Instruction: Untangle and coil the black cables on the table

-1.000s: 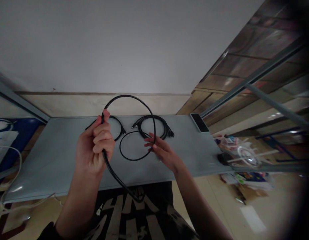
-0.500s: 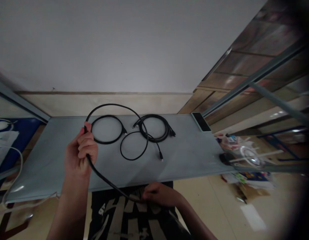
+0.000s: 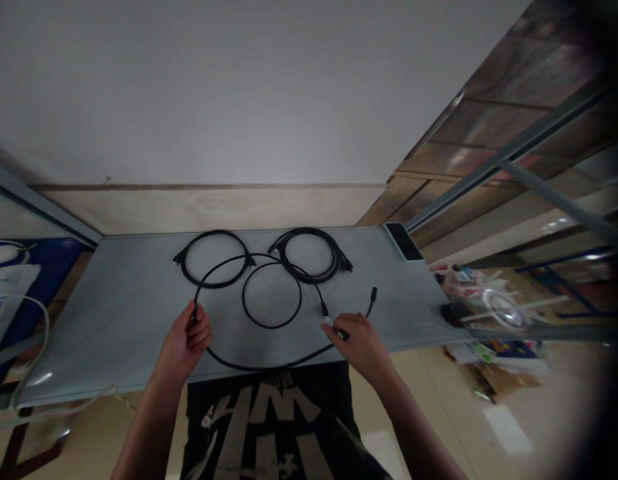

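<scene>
A black cable (image 3: 269,369) sags between my hands along the table's front edge. My left hand (image 3: 193,330) is closed around it at the left, where it also curves up and back in a loop. At the right, my right hand (image 3: 353,339) grips the cable, and a connector end (image 3: 373,293) sticks out beyond the fingers. Behind my left hand lies a coiled black cable (image 3: 213,287). A thicker black coil (image 3: 333,257) lies at the back centre, with a thin loop (image 3: 273,327) in front of it and a plug (image 3: 324,309) near my right hand.
The grey table (image 3: 129,300) stands against a wall. A phone (image 3: 403,241) lies at its back right corner. Metal posts rise at both sides. A white cord (image 3: 46,327) hangs at the left. Assorted items (image 3: 503,311) sit beyond the right end.
My left hand has come down and toward the table, lowering the cable loop. My right hand has moved up and right from the front of the shirt, drawing the cable along.
</scene>
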Tool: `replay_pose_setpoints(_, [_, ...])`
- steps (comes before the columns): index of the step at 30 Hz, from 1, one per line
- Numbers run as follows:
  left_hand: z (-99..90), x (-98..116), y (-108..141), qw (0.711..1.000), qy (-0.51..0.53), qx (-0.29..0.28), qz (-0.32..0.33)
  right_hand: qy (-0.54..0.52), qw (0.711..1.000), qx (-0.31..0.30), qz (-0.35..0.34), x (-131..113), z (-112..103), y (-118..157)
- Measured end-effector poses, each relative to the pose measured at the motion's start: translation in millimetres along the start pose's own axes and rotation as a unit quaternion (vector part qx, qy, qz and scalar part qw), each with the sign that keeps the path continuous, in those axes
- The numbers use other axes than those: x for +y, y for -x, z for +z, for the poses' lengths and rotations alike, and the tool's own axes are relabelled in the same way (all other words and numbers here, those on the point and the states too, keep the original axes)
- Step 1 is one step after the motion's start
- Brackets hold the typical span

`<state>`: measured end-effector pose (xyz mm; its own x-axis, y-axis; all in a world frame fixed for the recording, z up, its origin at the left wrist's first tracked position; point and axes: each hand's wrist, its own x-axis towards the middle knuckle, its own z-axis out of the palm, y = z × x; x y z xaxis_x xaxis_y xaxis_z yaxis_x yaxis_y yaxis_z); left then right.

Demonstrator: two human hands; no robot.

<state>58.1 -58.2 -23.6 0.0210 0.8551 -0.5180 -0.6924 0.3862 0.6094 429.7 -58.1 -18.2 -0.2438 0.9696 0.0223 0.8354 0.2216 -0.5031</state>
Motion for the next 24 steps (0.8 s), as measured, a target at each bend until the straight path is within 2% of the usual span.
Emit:
replay_pose_setpoints(4, [-10.0, -15.5, -2.0, 0.989, -0.133, 0.058, 0.03, 0.031, 0.999, -0.011, -0.01, 26.2, 28.6, -6.3])
replay_pose_setpoints(7, [-7.1, -18.3, -4.5, 0.981, -0.169, 0.06, 0.073, 0.028, 0.999, -0.001, -0.031, 42.3, 46.1, -5.8])
replay_pose_setpoints(9, [-3.0, -17.7, -6.3, 0.979, -0.175, 0.051, 0.089, 0.009, 0.998, 0.044, -0.036, 42.7, 51.5, -3.9])
replay_pose_setpoints(13, [7.4, -21.1, -9.3, 0.982, -0.167, 0.027, 0.078, -0.056, 0.981, 0.186, 0.026, 14.5, 59.5, -5.5])
replay_pose_setpoints(15, [12.9, -27.9, -10.1, 0.987, -0.137, 0.027, 0.076, -0.124, 0.971, 0.197, 0.065, -6.3, 71.4, -11.7])
replay_pose_setpoints(17, [17.2, -37.1, -10.2, 0.991, -0.107, 0.028, 0.072, -0.198, 0.961, 0.173, 0.087, -24.1, 89.4, -21.1])
replay_pose_setpoints(19, [18.4, -46.4, -10.2, 0.994, -0.091, 0.027, 0.063, -0.267, 0.944, 0.16, 0.107, -35.4, 107.9, -32.2])
replay_pose_setpoints(21, [14.4, -53.4, -11.3, 0.994, -0.087, 0.027, 0.059, -0.354, 0.913, 0.147, 0.138, -38.7, 119.4, -42.8])
replay_pose_setpoints(24, [-1.3, -57.1, -16.5, 0.988, -0.11, 0.062, 0.092, -0.488, 0.843, 0.122, 0.191, -28.5, 113.5, -55.0])
